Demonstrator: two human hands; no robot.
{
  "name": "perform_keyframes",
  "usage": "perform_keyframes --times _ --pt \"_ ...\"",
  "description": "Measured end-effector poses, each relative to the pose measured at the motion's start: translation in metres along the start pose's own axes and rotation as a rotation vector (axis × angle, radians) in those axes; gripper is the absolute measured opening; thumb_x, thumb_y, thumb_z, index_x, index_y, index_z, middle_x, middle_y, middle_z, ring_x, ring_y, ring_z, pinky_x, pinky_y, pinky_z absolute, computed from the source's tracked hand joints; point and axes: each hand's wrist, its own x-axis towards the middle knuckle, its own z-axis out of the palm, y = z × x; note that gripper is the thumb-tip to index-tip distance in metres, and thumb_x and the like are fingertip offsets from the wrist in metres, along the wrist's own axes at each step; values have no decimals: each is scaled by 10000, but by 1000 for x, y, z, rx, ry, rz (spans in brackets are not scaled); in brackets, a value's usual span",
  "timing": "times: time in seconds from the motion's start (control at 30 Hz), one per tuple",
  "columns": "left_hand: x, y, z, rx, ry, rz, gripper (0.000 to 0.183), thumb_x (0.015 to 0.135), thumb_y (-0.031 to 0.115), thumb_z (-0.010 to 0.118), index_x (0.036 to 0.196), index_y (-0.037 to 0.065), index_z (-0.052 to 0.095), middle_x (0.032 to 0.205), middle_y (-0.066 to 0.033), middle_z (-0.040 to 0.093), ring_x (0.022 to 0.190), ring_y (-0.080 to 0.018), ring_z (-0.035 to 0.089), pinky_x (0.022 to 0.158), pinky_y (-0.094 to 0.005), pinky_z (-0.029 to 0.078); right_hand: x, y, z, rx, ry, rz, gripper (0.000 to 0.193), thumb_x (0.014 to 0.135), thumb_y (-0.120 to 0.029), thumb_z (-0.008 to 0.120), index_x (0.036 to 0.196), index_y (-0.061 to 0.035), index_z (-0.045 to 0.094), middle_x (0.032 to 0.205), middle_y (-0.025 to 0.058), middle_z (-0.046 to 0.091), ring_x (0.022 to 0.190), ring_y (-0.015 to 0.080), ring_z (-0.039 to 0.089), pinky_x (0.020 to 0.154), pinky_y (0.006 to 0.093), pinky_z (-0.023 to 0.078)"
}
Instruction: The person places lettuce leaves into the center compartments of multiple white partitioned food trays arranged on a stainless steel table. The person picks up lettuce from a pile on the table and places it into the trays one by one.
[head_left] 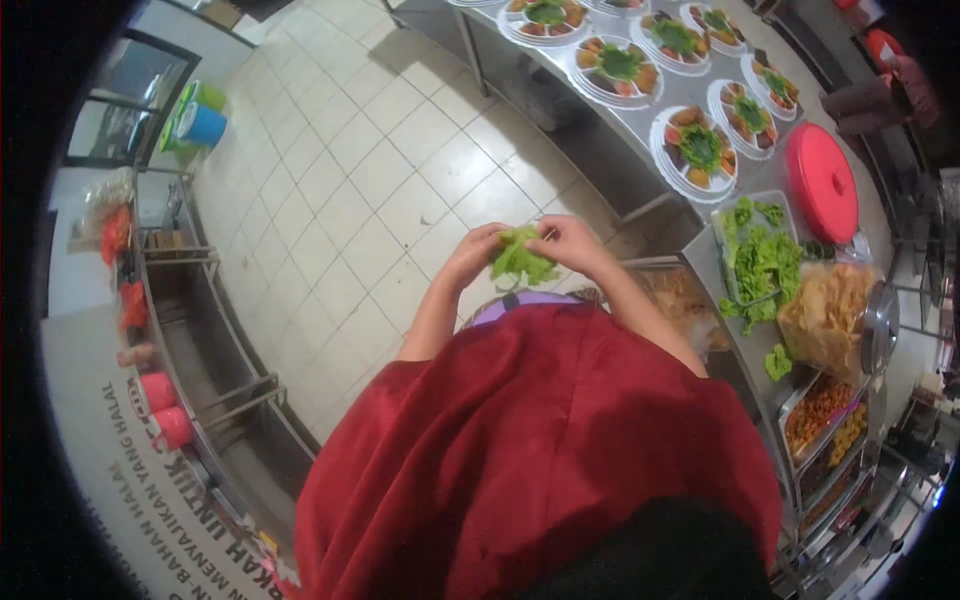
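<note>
A green lettuce leaf [522, 258] hangs between my two hands, in front of my body and above the tiled floor. My left hand [474, 252] pinches its left edge with closed fingers. On the other side my right hand [568, 242] grips the leaf's upper right part, thumb and fingers pressed together. To my right, a clear tub [735, 275] heaped with more lettuce [765, 262] stands on the steel counter. One loose lettuce piece [778, 362] lies on the counter nearer to me.
Several white plates [672, 182] of food with greens in the middle cover the steel table at upper right. A red round lid [822, 182], a bag of crackers [828, 315] and food trays [815, 415] line the right counter. Steel sinks [200, 345] run along the left.
</note>
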Motion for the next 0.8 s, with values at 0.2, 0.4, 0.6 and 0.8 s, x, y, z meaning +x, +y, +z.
perform_keyframes --times 0.2,0.4,0.6,0.8 --pt "-38 -59 -60 -645 502 61 407 850 171 435 1235 48 398 1187 -108 484 1050 -190 482 853 -305 403 24 -101 60 -372 276 -496 170 716 -172 621 777 -32 546 651 98 567 567 239 558 522 322 443" --pt "-80 -92 -96 -1281 511 381 410 889 218 308 1263 61 368 1266 -90 435 1125 -215 442 941 -383 350 45 -122 143 -311 394 -1084 151 671 -52 559 809 -85 510 683 87 503 589 276 519 534 389 438" --pt "-79 -127 -104 -1469 378 297 499 899 374 193 1254 71 371 1293 -113 406 1206 -257 370 983 -467 287 55 -4 195 -1006 -732 -350 257 701 -90 571 953 -41 562 890 145 607 834 297 591 671 412 464" --pt "-74 -137 -86 -1341 538 176 503 897 394 207 1279 93 337 1283 -86 424 1193 -224 391 974 -480 280 56 -97 125 -587 193 -681 140 698 -118 554 828 -66 540 748 106 585 698 319 592 557 414 461"
